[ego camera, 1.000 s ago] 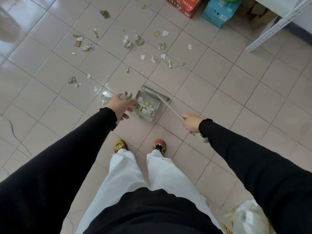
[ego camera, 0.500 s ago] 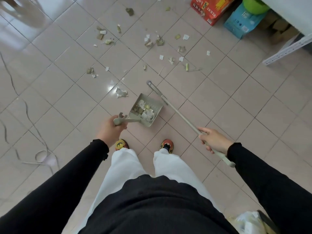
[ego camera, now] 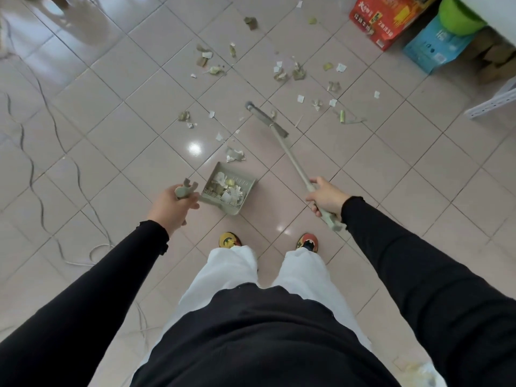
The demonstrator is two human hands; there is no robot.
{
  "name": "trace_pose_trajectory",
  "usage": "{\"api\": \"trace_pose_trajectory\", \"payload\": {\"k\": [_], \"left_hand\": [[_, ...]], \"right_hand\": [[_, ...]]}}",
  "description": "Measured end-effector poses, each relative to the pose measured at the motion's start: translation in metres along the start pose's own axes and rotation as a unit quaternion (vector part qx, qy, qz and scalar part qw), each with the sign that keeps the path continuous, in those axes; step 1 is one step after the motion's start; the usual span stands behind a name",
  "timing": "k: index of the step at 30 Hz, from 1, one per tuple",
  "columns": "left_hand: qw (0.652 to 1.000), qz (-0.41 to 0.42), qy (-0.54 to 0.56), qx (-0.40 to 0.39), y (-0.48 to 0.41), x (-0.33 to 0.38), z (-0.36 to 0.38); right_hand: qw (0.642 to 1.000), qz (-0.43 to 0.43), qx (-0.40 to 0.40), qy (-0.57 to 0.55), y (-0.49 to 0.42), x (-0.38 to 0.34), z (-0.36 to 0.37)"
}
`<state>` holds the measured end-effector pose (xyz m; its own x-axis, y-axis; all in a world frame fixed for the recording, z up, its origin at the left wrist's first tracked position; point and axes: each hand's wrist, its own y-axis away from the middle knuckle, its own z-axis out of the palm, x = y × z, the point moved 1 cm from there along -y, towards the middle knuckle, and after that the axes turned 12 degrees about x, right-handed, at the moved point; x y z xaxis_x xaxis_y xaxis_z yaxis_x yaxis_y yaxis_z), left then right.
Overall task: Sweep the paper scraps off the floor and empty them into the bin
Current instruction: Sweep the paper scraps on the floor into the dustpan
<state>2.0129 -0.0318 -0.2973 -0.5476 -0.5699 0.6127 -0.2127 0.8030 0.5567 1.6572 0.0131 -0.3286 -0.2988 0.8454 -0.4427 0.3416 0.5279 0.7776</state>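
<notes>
- Head view: left hand (ego camera: 173,206) grips the dustpan (ego camera: 247,195) handle; right hand (ego camera: 325,196) grips the broom (ego camera: 290,155) stick.
- Some scraps (ego camera: 229,189) sit in the dustpan; most lie scattered on the floor (ego camera: 139,135) beyond it.
- Likely best: keep the dustpan lip flat, draw scraps in with short strokes.

I stand on a glossy floor (ego camera: 139,113) of pale pink tiles, its grey joints running diagonally. Bright glints (ego camera: 194,148) of overhead light sit on the tiles ahead of me. Thin cables (ego camera: 42,191) snake across the floor on my left. Far right, a red box (ego camera: 388,20) stands beside a blue box (ego camera: 435,48), with a green tub (ego camera: 458,18) just behind it. Brown cartons (ego camera: 491,60) sit near a white rack (ego camera: 491,104).
</notes>
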Motion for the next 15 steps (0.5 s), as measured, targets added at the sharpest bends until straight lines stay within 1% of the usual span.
{"api": "trace_pose_trajectory", "payload": {"k": [5,10,13,15], "left_hand": [[0.999,0.011,-0.024,-0.024,-0.037,0.001,-0.020],[0.999,-0.003,-0.027,-0.020,-0.061,0.005,-0.029],[1.000,-0.013,-0.019,-0.020,-0.070,0.008,-0.032],[0.999,-0.021,-0.019,-0.018,-0.075,0.009,-0.033]], "right_hand": [[0.999,-0.007,0.049,0.020,-0.021,-0.055,0.043],[0.996,0.001,0.082,0.045,-0.053,-0.100,0.081],[0.995,0.021,0.080,0.057,-0.068,-0.121,0.100],[0.990,0.010,0.060,0.124,-0.067,-0.125,0.107]]}}
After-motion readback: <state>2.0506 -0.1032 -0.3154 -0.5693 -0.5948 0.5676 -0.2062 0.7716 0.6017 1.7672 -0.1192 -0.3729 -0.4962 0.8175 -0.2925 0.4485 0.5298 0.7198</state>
